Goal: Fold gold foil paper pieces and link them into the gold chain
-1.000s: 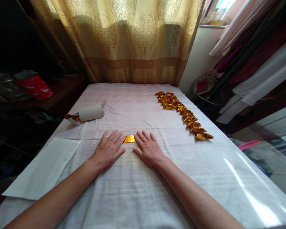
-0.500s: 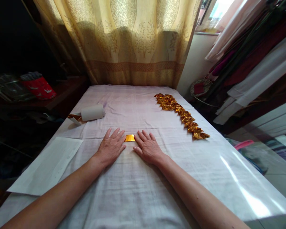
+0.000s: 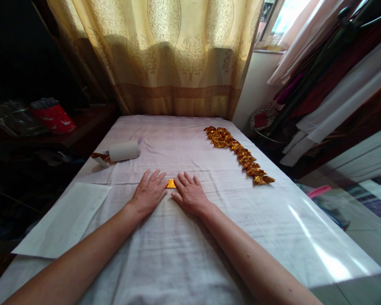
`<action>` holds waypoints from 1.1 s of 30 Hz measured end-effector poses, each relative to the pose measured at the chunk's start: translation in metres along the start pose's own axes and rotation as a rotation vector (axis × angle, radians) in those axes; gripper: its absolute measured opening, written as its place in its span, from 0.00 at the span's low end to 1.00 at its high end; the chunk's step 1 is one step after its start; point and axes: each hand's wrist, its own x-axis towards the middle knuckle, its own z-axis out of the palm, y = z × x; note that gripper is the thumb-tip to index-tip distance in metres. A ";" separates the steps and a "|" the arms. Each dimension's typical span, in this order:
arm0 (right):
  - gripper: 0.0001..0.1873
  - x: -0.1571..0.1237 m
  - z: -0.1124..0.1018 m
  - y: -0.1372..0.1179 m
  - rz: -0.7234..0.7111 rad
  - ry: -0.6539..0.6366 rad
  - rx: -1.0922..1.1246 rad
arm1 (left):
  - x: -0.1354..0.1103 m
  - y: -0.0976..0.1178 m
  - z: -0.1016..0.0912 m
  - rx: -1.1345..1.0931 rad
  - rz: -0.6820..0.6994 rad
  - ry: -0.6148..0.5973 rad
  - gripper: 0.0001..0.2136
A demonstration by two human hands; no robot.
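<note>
Near the middle of the frame, the left hand (image 3: 148, 192) and right hand (image 3: 190, 193) are lying flat, each grip spread apart, touching the shiny gold piece (image 3: 171, 183) between them.

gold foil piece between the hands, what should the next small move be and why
Perhaps slide the right hand outward to smooth the gold foil piece while the left hand anchors it: both lie palm down, fingertips at its opposite ends, and only its middle shows between them.
</note>
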 end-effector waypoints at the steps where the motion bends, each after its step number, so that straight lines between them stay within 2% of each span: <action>1: 0.31 -0.003 0.000 0.002 0.003 0.005 -0.003 | 0.003 0.000 -0.002 -0.018 -0.001 -0.012 0.13; 7: 0.24 -0.013 -0.004 0.016 0.018 0.050 -0.017 | 0.013 -0.004 -0.005 -0.133 -0.013 -0.088 0.08; 14: 0.15 0.009 -0.013 0.017 -0.010 0.122 0.043 | 0.012 -0.014 0.000 -0.268 -0.088 -0.124 0.12; 18: 0.15 0.016 -0.017 0.018 0.057 0.128 0.104 | 0.019 -0.021 -0.002 -0.402 -0.140 -0.131 0.13; 21: 0.15 0.022 -0.020 0.021 0.125 0.137 0.237 | 0.026 -0.026 -0.002 -0.546 -0.198 -0.127 0.15; 26: 0.13 0.045 -0.020 0.034 0.174 0.209 0.391 | 0.042 -0.037 0.009 -0.806 -0.386 -0.020 0.19; 33: 0.16 0.084 -0.009 0.042 0.226 0.297 0.639 | 0.070 -0.043 0.041 -1.094 -0.636 0.219 0.33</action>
